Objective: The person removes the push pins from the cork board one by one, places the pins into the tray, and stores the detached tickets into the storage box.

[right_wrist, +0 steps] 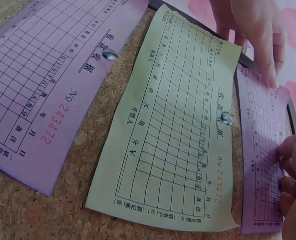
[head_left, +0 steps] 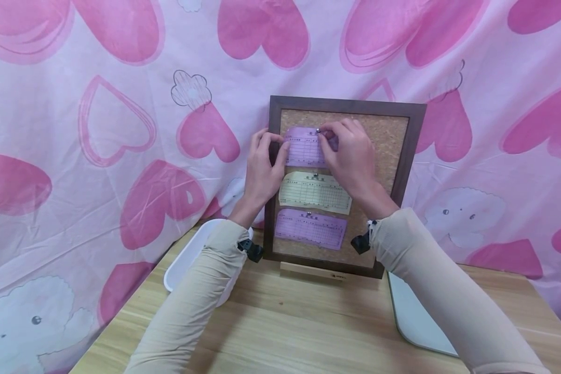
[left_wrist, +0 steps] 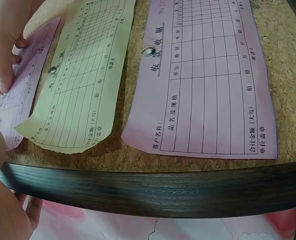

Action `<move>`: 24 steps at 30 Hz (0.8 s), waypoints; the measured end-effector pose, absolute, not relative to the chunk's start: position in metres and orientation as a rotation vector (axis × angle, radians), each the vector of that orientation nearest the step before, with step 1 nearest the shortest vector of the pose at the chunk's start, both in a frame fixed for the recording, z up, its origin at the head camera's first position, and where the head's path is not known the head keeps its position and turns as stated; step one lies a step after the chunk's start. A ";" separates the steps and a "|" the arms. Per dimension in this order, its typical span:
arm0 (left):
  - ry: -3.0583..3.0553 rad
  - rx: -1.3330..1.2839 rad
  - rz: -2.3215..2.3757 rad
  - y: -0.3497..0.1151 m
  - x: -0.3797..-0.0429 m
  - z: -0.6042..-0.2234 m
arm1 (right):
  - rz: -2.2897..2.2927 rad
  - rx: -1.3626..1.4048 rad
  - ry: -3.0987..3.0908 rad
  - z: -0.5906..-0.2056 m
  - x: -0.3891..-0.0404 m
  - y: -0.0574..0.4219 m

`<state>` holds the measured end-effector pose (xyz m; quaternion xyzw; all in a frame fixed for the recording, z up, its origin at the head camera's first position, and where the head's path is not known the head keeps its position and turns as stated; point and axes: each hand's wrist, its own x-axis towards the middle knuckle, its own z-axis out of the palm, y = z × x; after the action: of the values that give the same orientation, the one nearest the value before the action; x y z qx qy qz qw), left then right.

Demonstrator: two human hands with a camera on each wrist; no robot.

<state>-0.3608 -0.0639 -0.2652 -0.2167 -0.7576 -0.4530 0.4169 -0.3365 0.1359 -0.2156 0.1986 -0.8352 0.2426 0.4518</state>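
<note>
A framed cork board [head_left: 385,150] stands upright with three receipt slips on it: a top purple slip [head_left: 304,148], a pale green slip [head_left: 313,193] and a lower purple slip [head_left: 310,228]. My right hand [head_left: 350,150] pinches a small silver thumbtack [head_left: 318,131] at the top slip's upper edge; its fingers cover that slip's right part. At the board's left edge my left hand [head_left: 264,166] grips the frame, thumb on the top slip's left end and other fingers behind. Shiny thumbtacks show on the green slip [right_wrist: 226,118] and lower purple slip [right_wrist: 110,54].
A white tray [head_left: 191,254] sits left of the board, partly under the left sleeve. To the right, a pale flat panel [head_left: 421,317] lies partly beneath the right forearm. The board stands on a wooden table [head_left: 280,322], before a pink heart-patterned curtain [head_left: 168,202].
</note>
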 end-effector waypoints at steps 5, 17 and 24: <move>-1.899 -0.536 -1.130 -0.064 -0.361 -0.265 | 0.612 0.496 -2.054 -0.215 -0.337 0.135; -1.891 -0.544 -1.129 -0.064 -0.363 -0.265 | 0.597 0.512 -2.097 -0.212 -0.339 0.135; -1.894 -0.544 -1.138 -0.064 -0.363 -0.264 | 0.589 0.490 -2.155 -0.209 -0.338 0.133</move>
<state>-0.3629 -0.0636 -0.2638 -0.2171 -0.7556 -0.4538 0.4195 -0.3378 0.1333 -0.2093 0.1948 -0.8575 0.2344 0.4145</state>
